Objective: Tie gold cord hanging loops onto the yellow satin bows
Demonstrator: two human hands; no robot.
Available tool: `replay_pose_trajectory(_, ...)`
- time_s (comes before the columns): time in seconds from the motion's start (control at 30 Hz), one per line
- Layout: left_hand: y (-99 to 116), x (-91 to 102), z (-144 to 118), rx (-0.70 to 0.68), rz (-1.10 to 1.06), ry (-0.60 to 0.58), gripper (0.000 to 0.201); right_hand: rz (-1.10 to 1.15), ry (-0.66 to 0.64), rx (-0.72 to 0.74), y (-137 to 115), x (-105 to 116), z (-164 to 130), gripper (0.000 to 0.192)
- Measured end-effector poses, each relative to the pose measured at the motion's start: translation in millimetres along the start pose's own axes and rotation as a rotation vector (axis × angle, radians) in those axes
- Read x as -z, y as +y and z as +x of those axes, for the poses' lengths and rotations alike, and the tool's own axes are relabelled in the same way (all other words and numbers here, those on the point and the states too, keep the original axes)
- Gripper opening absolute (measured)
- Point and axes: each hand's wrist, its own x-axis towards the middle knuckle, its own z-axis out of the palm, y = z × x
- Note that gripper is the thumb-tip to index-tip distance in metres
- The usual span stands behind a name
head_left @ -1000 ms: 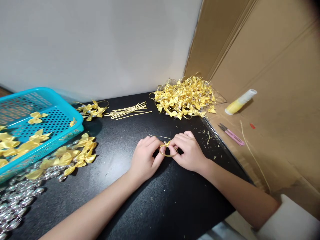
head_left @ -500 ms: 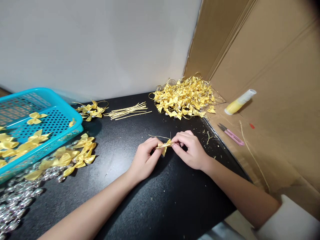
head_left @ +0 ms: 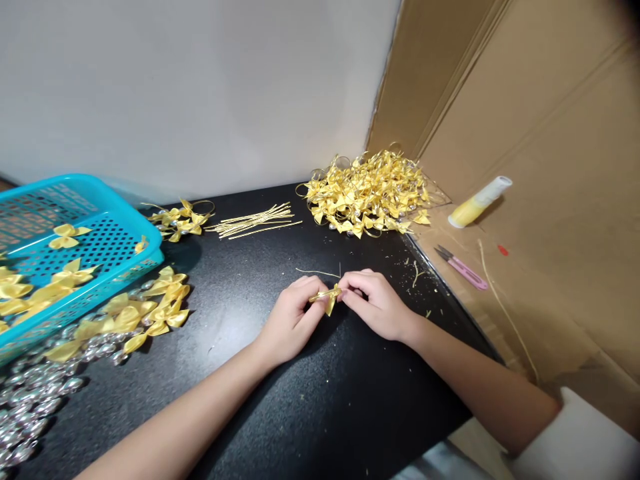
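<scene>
A yellow ribbon bow (head_left: 330,304) is pinched between my two hands, just above the black tabletop (head_left: 320,413). My left hand (head_left: 295,313) is closed on the bow's left side, thumb and forefinger together. On its right side my right hand (head_left: 373,303) pinches it with the fingertips. Gold cord shows along the bow near the left fingers, partly hidden by them. A thin thread (head_left: 317,272) sticks out behind the bow. Beyond my hands lie cut gold cords (head_left: 257,220) in a loose bundle.
At left stands a blue basket (head_left: 120,260) with yellow bows; silver beads (head_left: 43,393) and more bows (head_left: 167,300) lie before it. A heap of finished-looking bows (head_left: 370,193) fills the back right corner. Pink thread snips (head_left: 463,268) and a yellow thread spool (head_left: 477,203) sit on cardboard at right.
My right hand has shifted slightly left, closer to my left hand. The bow has turned a little between the fingers and looks more bunched. The rest of the table is unchanged.
</scene>
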Motion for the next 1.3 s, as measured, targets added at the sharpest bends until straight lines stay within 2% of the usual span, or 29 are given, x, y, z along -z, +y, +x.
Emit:
replay_pose_trajectory(0.1,1,0.1,0,-0.031,0.032,-0.007,0.028,0.030,0.049,0.013,-1,-2,0,0.021)
replay_pose_trajectory(0.2,0,-0.5,0,-0.047,0.055,-0.004,0.025,-0.043,0.110,0.068,-2,-4,-1,0.021)
replay_pose_trajectory(0.47,0,-1.2,0,-0.017,0.062,0.022,0.023,-0.123,0.198,0.112,-1,-8,-1,0.020)
replay_pose_trajectory(0.57,0,-0.8,1,-0.009,0.041,0.017,0.027,-0.117,0.203,0.096,0,-8,-1,0.020)
replay_pose_trajectory(0.83,-4,-1.6,0,-0.011,0.087,0.040,0.033,-0.129,0.110,0.026,-2,-7,-2,0.013)
replay_pose_trajectory(0.93,-2,-2.1,0,-0.031,0.123,0.033,0.031,-0.150,0.104,0.002,0,-9,-3,0.017)
replay_pose_trajectory(1.13,-1,-1.4,0,-0.033,0.134,0.005,0.022,-0.179,0.180,0.055,3,-11,-2,0.018)
replay_pose_trajectory(1.3,-2,-1.8,0,-0.042,0.085,0.030,0.023,-0.192,0.271,0.127,1,-11,-1,0.019)
